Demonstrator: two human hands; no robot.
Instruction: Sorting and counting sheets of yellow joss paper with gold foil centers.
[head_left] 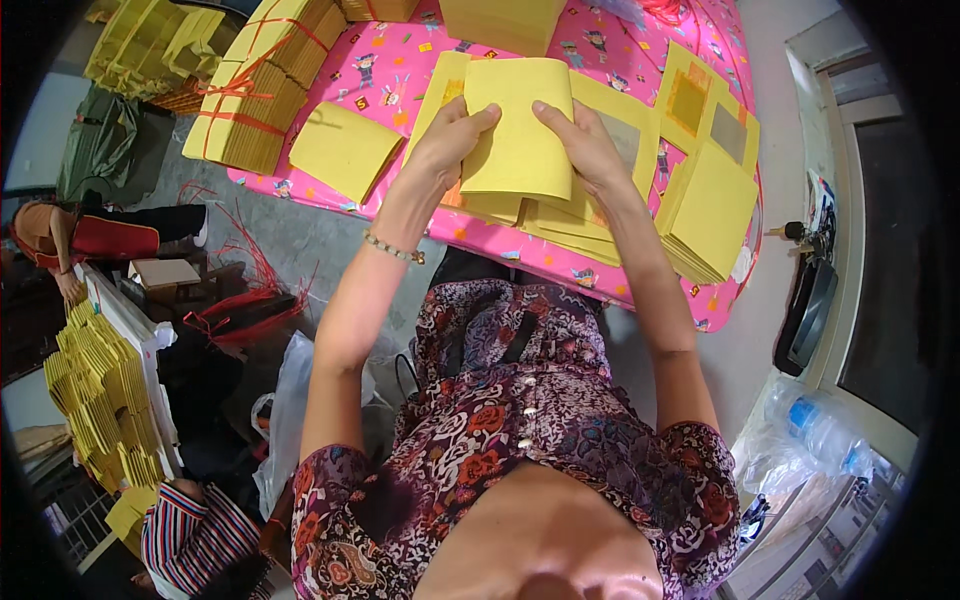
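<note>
Pink cartoon-print tablecloth (395,72): left hand (446,146) and right hand (592,152) clamp folded yellow paper (520,128); even pressure should limit skew.

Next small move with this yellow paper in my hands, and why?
I'd probably press the right edge of the yellow paper flatter: it looks rounded, and your right hand holds that side while your left hand holds the other.
</note>
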